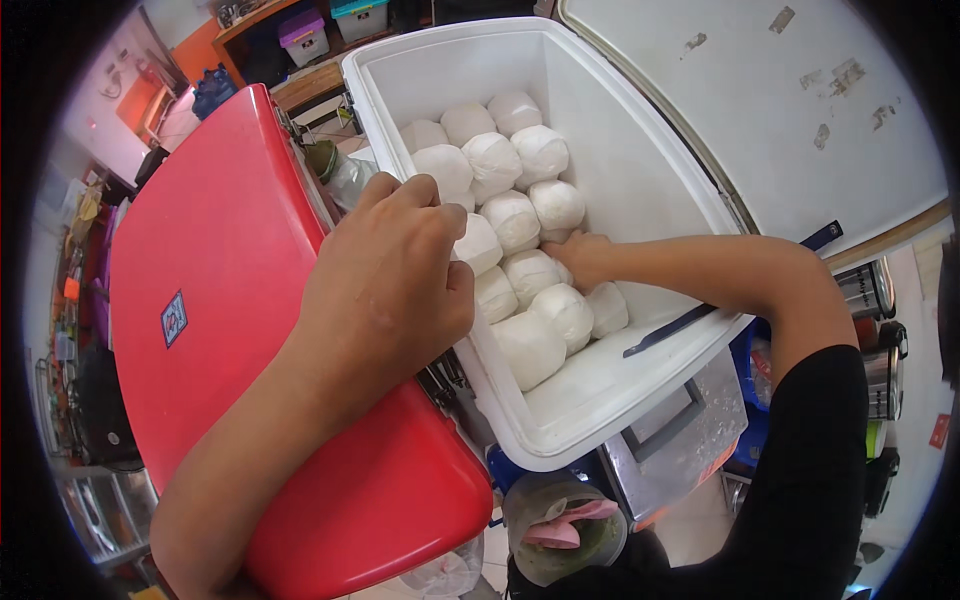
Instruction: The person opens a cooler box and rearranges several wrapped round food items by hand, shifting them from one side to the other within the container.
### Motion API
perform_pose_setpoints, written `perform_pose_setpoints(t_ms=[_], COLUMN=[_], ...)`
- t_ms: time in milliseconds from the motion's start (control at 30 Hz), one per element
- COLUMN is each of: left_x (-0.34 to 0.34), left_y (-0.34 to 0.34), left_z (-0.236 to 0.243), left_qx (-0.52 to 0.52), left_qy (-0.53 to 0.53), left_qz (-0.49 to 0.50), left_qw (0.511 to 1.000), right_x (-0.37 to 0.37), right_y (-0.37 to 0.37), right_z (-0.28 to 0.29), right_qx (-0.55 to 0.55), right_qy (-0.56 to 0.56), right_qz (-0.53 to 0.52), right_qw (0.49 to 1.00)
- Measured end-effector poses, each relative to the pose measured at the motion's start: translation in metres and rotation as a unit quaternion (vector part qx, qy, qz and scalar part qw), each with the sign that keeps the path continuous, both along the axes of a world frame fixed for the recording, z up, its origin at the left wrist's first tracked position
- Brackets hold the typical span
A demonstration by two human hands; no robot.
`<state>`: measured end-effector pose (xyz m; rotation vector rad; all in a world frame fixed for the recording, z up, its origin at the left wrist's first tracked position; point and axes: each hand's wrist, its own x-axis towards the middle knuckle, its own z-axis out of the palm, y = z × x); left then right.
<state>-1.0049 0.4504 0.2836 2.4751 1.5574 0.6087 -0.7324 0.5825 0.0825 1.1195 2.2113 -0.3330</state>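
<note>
A white cooler (650, 150) stands open, holding several white, round bundles (516, 222) with soft wrinkled surfaces. My left hand (385, 270) is closed over the cooler's left rim, its fingertips hidden. My right hand (585, 258) reaches down among the bundles on the right side, touching them, with most of its fingers out of sight between them. A long dark strap (670, 328) lies across the cooler's lower right edge, below my right forearm.
A red cooler lid (200, 230) fills the left. A white lid (740, 90) is raised at upper right. Below are a bucket (565, 540) with pink items and a steel box (680, 430). Lidded bins (305, 40) sit on a back shelf; steel containers (875, 370) line the right.
</note>
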Motion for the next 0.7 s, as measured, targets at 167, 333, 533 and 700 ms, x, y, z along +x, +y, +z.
perform_pose_setpoints(t_ms=[167,333,533,700], left_x=[0.002,-0.001,0.002,0.001], left_y=[0.001,0.001,0.001,0.000], left_z=[0.001,0.000,-0.001,0.001], left_qx=[-0.003,0.000,0.010,0.008], left_qy=[0.009,0.008,0.004,-0.001], left_qz=[-0.001,0.000,0.004,0.004], left_qw=[1.000,1.000,1.000,1.000], right_x=[0.002,-0.006,-0.024,-0.030], right_y=[-0.018,-0.016,0.041,0.062], right_z=[0.025,0.073,0.119,0.088], right_qx=[0.015,0.113,0.247,0.164], right_qy=[0.027,0.060,-0.021,-0.030], right_qz=[-0.077,-0.034,0.063,0.107], right_qw=[0.997,0.991,0.967,0.980])
